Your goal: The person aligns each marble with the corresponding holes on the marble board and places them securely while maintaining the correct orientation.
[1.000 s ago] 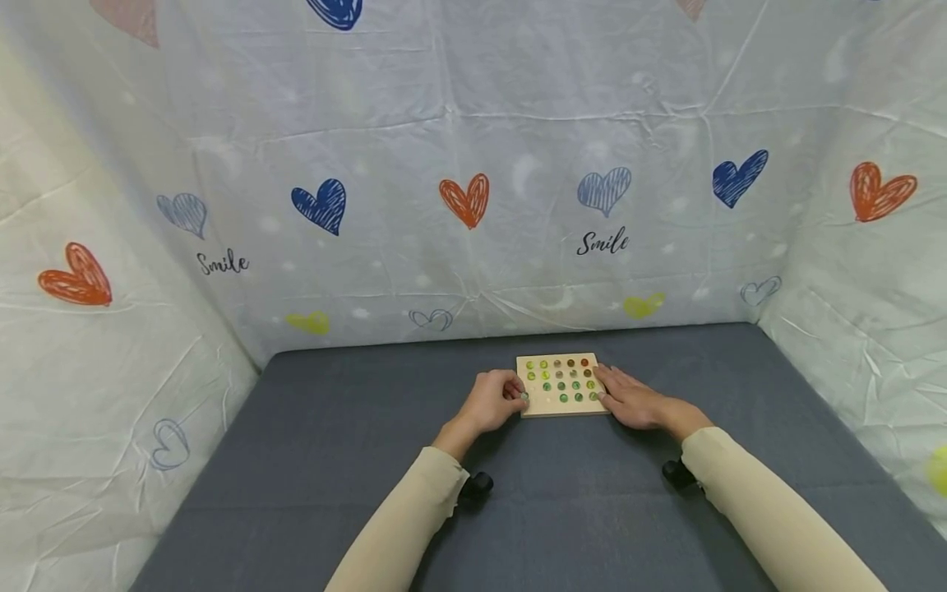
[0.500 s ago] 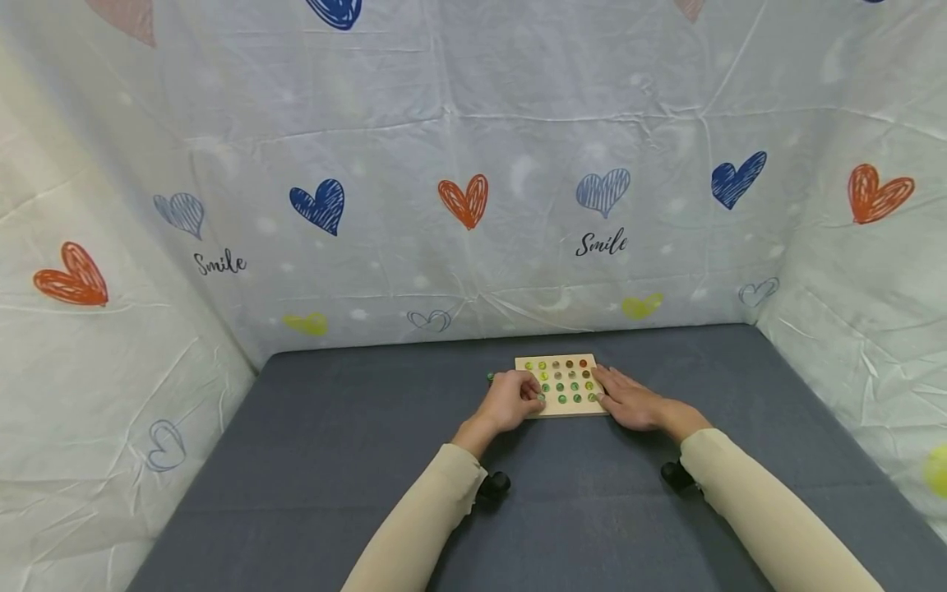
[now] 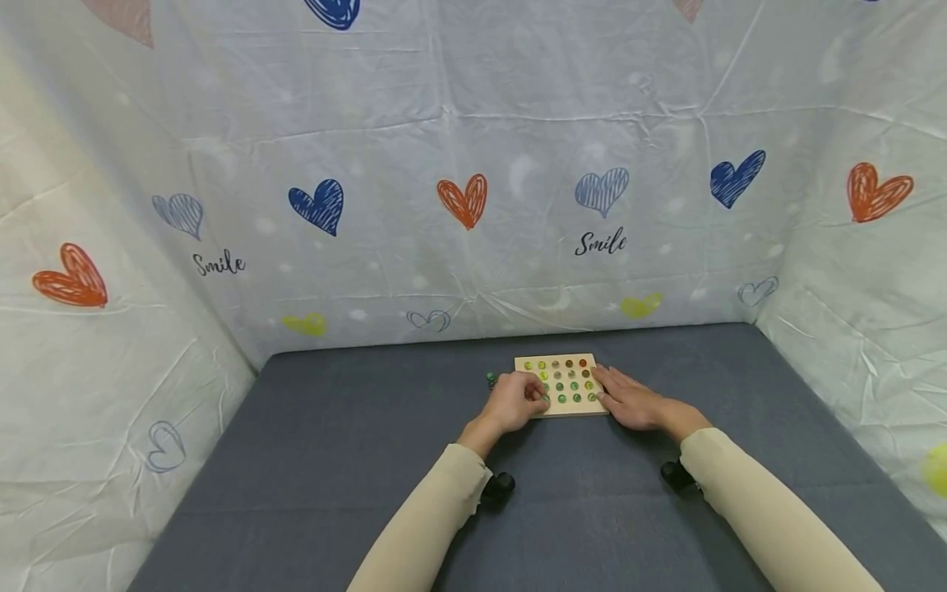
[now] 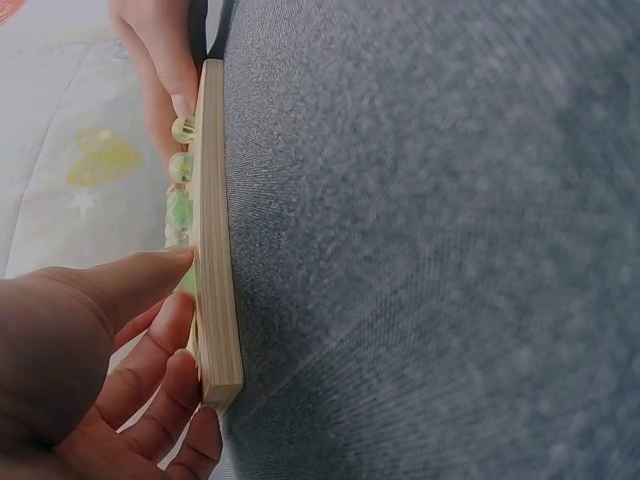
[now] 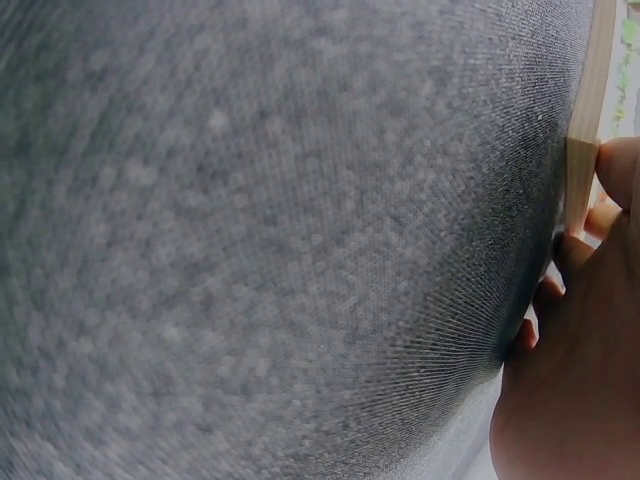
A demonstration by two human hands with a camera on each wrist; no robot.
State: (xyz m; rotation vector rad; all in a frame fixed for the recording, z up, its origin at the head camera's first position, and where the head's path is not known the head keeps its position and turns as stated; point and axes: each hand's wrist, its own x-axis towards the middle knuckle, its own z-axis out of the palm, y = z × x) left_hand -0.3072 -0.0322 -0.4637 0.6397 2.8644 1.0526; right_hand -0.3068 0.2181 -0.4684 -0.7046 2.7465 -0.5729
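A pale wooden board [image 3: 570,409] lies on the table, with rows of glassy marbles on it in yellow, amber, red and green. Near the board's front left part, my left hand [image 3: 513,401] pinches a green marble [image 4: 187,278] between thumb and forefinger, down at the board's surface. Its other fingers curl close to the board's left end and hide some of the left side in the head view. On the right edge rests my right hand [image 3: 635,401], fingers extended, the thumb on the near right corner. Its palm fills the right side of the right wrist view.
Just left of the board, partly behind my left hand, small dark green marbles [image 3: 491,376] lie on the table. Grey cloth [image 3: 333,460] covers the tabletop. A white curtain [image 3: 399,255] printed with hearts stands behind and along both sides.
My left hand has moved right from the board's left edge to over its front row, carrying the marble. This uncovered the loose marbles on the left. The right hand has stayed put.
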